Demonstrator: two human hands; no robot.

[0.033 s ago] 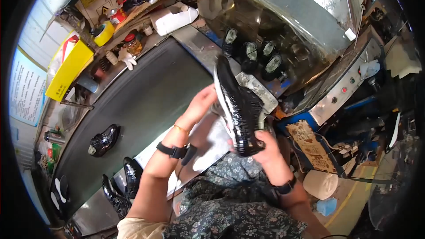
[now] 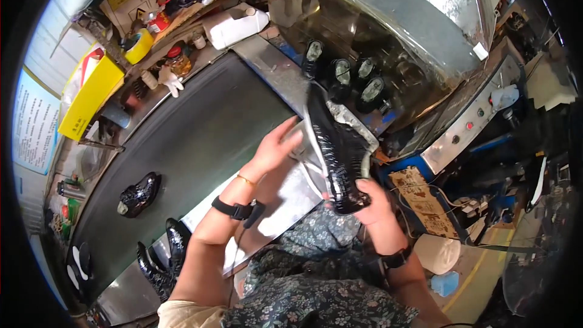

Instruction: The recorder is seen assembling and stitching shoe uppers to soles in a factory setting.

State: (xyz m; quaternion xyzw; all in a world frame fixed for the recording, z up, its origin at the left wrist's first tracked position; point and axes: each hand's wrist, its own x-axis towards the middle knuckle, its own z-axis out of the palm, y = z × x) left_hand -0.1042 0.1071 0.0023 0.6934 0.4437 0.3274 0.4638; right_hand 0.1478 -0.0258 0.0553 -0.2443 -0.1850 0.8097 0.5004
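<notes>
Gripping a glossy black shoe (image 2: 341, 158) in the right hand (image 2: 375, 205), just beyond a flowered apron (image 2: 322, 294).
Clamping it by the near end, with the far end pointing away; holding the left hand (image 2: 274, 150) loosely spread beside it, seemingly clear of contact. Overlooking a dark belt (image 2: 206, 124) to the left, bearing another black shoe (image 2: 139, 194), then four black, pale-topped pieces (image 2: 372, 92) farther off.

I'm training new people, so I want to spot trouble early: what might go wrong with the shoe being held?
The right hand grips the black shoe at its near end while the left hand is open beside it, so the shoe might tip or slip. Its far end appears close to the group of dark shoes behind, so a swing could bump one, though depth is hard to judge.
</notes>
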